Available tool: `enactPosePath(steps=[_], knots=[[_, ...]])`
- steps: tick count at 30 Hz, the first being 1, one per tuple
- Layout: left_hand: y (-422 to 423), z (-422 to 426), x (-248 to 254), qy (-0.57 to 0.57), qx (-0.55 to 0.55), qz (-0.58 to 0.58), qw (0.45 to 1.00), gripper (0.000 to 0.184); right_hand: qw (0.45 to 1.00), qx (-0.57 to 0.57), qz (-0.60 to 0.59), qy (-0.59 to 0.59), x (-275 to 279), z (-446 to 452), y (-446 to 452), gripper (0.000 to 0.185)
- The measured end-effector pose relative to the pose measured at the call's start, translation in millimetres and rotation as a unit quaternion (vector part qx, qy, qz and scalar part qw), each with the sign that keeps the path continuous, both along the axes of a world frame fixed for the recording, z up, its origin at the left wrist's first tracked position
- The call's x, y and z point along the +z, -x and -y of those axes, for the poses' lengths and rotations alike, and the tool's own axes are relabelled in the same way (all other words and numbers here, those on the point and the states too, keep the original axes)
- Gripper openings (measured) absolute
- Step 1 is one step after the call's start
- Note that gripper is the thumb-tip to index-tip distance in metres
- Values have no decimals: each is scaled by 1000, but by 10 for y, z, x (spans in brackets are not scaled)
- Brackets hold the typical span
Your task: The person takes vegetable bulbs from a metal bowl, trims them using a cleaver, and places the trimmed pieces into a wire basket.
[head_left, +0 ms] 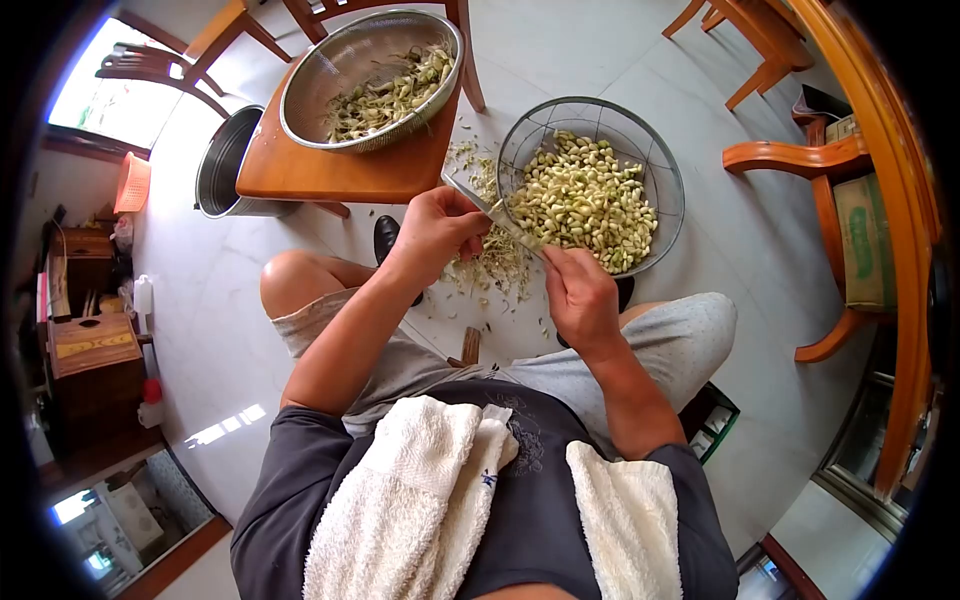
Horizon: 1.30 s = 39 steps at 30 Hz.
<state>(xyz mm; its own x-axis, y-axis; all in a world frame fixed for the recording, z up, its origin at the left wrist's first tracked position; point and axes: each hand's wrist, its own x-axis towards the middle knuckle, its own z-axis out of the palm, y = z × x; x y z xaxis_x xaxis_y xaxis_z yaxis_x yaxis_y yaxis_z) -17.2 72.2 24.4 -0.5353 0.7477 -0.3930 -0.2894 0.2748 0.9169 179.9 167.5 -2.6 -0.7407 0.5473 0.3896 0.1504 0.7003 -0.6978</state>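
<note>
My right hand is closed round the handle of a knife, whose blade points up and left past my other hand. My left hand is pinched beside the blade on a small pale bulb, mostly hidden by the fingers. Just beyond my hands, a wide wire-mesh basket on the floor holds a heap of pale green-white bulbs. On a wooden stool at upper left stands a metal colander, with untrimmed bulbs with stringy stems inside.
Trimmings litter the tiled floor between my feet. A metal bucket stands left of the stool. Wooden chairs are at the top, and a cardboard box sits at right. A white towel hangs over my chest.
</note>
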Motion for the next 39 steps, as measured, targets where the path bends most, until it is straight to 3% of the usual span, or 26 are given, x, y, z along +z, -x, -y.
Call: enactPosePath(steps=[5, 8, 14, 18, 20, 26, 36, 39], knots=[[-21, 16, 14, 21, 4, -30, 999, 14, 1000, -5, 8, 15, 1, 17, 15, 15], [-12, 67, 121, 25, -15, -45, 999, 13, 983, -22, 166, 70, -300, -63, -57, 13], [158, 211, -156, -68, -28, 67, 995, 18, 974, -39, 160, 155, -236, -124, -63, 14], [82, 177, -271, -76, 33, 113, 990, 16, 967, -32, 121, 220, -144, -90, -31, 14], [61, 168, -292, -105, 41, 146, 983, 16, 972, -36, 93, 214, -126, -64, -9, 15], [83, 202, -578, -119, 57, 48, 990, 27, 993, -4, 29, 118, -71, -35, 13, 16], [-57, 179, -424, -60, 82, 90, 991, 16, 997, 35, 51, -46, -25, 48, 34, 34], [-86, 191, -369, -48, 76, 95, 991, 13, 996, 32, 17, -86, -90, 47, 67, 25]])
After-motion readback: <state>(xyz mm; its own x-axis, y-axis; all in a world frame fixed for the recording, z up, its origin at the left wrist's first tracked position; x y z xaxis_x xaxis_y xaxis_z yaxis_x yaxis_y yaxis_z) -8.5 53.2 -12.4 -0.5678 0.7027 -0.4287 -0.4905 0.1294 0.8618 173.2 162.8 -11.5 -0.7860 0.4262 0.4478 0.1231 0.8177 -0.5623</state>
